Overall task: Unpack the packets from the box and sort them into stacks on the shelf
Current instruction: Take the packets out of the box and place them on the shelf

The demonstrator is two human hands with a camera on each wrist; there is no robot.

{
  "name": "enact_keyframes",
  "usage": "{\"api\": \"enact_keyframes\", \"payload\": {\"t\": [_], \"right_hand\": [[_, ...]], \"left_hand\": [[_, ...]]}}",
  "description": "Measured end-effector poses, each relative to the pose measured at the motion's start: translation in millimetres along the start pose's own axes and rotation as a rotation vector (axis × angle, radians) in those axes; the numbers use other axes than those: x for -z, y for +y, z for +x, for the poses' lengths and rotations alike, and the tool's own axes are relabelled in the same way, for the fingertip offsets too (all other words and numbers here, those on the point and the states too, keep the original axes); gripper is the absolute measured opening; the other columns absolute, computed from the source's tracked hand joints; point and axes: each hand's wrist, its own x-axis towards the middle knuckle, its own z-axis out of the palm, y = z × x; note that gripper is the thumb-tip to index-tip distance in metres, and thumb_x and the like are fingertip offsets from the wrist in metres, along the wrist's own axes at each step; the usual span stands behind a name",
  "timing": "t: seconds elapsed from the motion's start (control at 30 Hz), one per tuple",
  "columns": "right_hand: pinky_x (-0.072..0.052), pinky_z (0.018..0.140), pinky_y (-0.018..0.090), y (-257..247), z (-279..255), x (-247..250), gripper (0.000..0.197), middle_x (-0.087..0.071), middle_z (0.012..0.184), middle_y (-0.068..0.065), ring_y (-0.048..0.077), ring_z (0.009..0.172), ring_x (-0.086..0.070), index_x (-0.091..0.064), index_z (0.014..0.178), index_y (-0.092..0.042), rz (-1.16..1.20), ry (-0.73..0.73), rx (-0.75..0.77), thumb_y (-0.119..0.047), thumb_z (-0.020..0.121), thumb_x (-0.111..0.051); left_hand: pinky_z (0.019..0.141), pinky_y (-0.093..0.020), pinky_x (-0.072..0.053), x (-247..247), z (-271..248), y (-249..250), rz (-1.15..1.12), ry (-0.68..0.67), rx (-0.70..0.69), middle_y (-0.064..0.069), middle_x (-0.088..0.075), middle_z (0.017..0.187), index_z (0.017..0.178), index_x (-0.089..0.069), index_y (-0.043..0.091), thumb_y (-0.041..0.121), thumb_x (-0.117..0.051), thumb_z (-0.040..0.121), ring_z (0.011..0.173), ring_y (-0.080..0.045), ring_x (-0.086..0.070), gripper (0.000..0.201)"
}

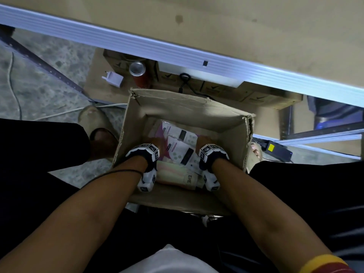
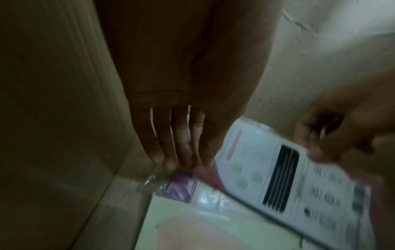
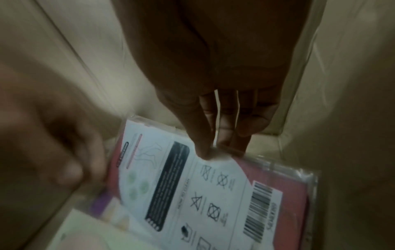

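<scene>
Both forearms reached down into the cardboard box (image 1: 183, 107), roughly parallel, each wrist strapped with a camera mount. The left hand (image 1: 152, 141) lay near the box's left wall, fingers (image 2: 181, 143) straight and close together, tips on the edge of a packet (image 3: 192, 186). The right hand (image 1: 202, 140) lay near the box's right wall, fingers (image 3: 226, 121) extended, tips pressing that packet's opposite edge.

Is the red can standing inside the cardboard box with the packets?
No, the red can stands outside the cardboard box, beyond its far wall, while the packets lie inside, where both hands reach.
</scene>
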Motion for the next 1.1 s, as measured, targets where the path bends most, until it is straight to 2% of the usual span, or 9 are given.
{"api": "enact_keyframes", "payload": {"t": [0.07,0.13,0.23,0.37,0.57,0.63,0.77,0.93,1.1], "right_hand": [[-0.048,0.100,0.039,1.6,-0.2,6.0,0.049,-0.051,0.141,0.018,0.033,0.127,-0.054,-0.049,0.139,-0.004,-0.073,0.082,0.047,-0.014,0.093,-0.061],[-0.049,0.086,0.035,6.2,-3.9,11.5,0.036,-0.060,0.129,0.017,0.033,0.116,-0.061,-0.061,0.128,-0.006,-0.123,0.152,0.076,-0.015,0.093,-0.059],[-0.046,0.073,0.035,9.6,-14.1,20.6,0.026,-0.063,0.119,0.019,0.038,0.106,-0.064,-0.066,0.114,-0.005,-0.111,0.245,0.074,-0.014,0.090,-0.061],[-0.053,0.075,0.039,8.5,-29.2,27.4,0.023,-0.069,0.110,0.018,0.038,0.100,-0.068,-0.071,0.106,-0.008,-0.086,0.318,0.055,-0.013,0.084,-0.066],[-0.054,0.084,0.041,6.9,-46.8,36.1,0.024,-0.067,0.114,0.018,0.038,0.107,-0.065,-0.071,0.108,-0.010,0.008,0.356,0.039,-0.011,0.086,-0.063],[-0.055,0.087,0.041,6.8,-51.4,39.3,0.025,-0.067,0.116,0.017,0.037,0.109,-0.064,-0.071,0.110,-0.011,0.029,0.355,0.036,-0.011,0.087,-0.062],[-0.054,0.093,0.042,6.8,-57.7,42.1,0.026,-0.064,0.121,0.015,0.035,0.113,-0.062,-0.069,0.114,-0.013,0.051,0.355,0.026,-0.013,0.088,-0.062],[-0.055,0.089,0.041,6.5,-62.1,43.9,0.024,-0.066,0.118,0.016,0.035,0.109,-0.064,-0.070,0.110,-0.013,0.046,0.360,0.020,-0.012,0.088,-0.062],[-0.056,0.086,0.041,6.2,-64.2,43.7,0.021,-0.067,0.113,0.015,0.036,0.106,-0.065,-0.071,0.106,-0.013,0.040,0.367,0.023,-0.012,0.087,-0.063]], "left_hand": [[0.114,-0.040,-0.039,-11.4,3.0,-0.4,0.039,0.009,0.005,-0.014,-0.037,0.157,0.151,-0.036,0.007,0.020,-0.057,0.098,0.140,-0.035,-0.041,0.059],[0.111,-0.042,-0.042,-17.9,8.3,1.0,0.045,-0.016,-0.013,-0.017,-0.044,0.151,0.146,-0.042,0.003,0.016,-0.061,0.095,0.135,-0.035,-0.047,0.056],[0.114,-0.045,-0.038,-23.6,12.2,1.9,0.083,-0.075,-0.040,-0.016,-0.042,0.153,0.146,-0.044,0.006,0.013,-0.064,0.093,0.138,-0.033,-0.044,0.058],[0.113,-0.041,-0.038,-30.2,13.0,6.3,0.181,-0.043,-0.049,-0.019,-0.040,0.153,0.146,-0.040,-0.001,0.015,-0.062,0.094,0.139,-0.034,-0.043,0.059],[0.113,-0.043,-0.040,-36.1,14.8,19.8,0.265,-0.038,-0.105,-0.018,-0.040,0.153,0.148,-0.036,-0.002,0.012,-0.067,0.091,0.140,-0.033,-0.043,0.067],[0.111,-0.038,-0.041,-36.7,12.9,20.4,0.269,0.009,-0.163,-0.018,-0.047,0.147,0.142,-0.044,-0.001,0.011,-0.066,0.090,0.136,-0.031,-0.048,0.058],[0.098,-0.039,-0.051,-29.6,9.6,35.3,0.298,0.001,-0.227,-0.018,-0.065,0.125,0.108,-0.074,0.004,0.006,-0.069,0.084,0.115,-0.033,-0.063,0.025],[0.096,-0.045,-0.047,-28.7,7.0,52.4,0.340,0.184,-0.224,-0.017,-0.056,0.129,0.122,-0.064,-0.001,0.006,-0.051,0.094,0.123,-0.036,-0.052,0.031],[0.092,-0.043,-0.054,-27.2,8.7,47.0,0.330,0.062,-0.239,-0.017,-0.068,0.118,0.107,-0.073,0.001,0.002,-0.058,0.090,0.110,-0.034,-0.066,0.023]]}}
